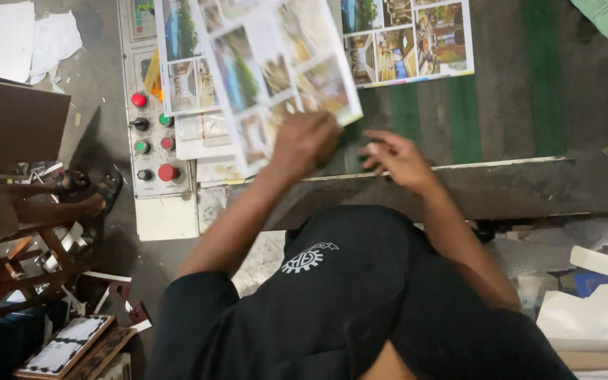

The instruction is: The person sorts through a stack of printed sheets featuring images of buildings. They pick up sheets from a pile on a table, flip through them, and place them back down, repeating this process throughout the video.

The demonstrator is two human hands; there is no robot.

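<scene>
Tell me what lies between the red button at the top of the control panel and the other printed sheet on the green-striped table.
In the head view, between the red button and the far printed sheet lie overlapping printed photo sheets, the top one held by the left hand.

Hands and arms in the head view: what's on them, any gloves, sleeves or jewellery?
Both hands are bare: no gloves on the left hand or the right hand, and no rings, watch or bands that I can make out. The forearms are uncovered. Black short sleeves cover only the upper arms, part of a black shirt with a small white gear-shaped emblem.

Dim workshop light, motion-blurred hands, soft shadows
</scene>
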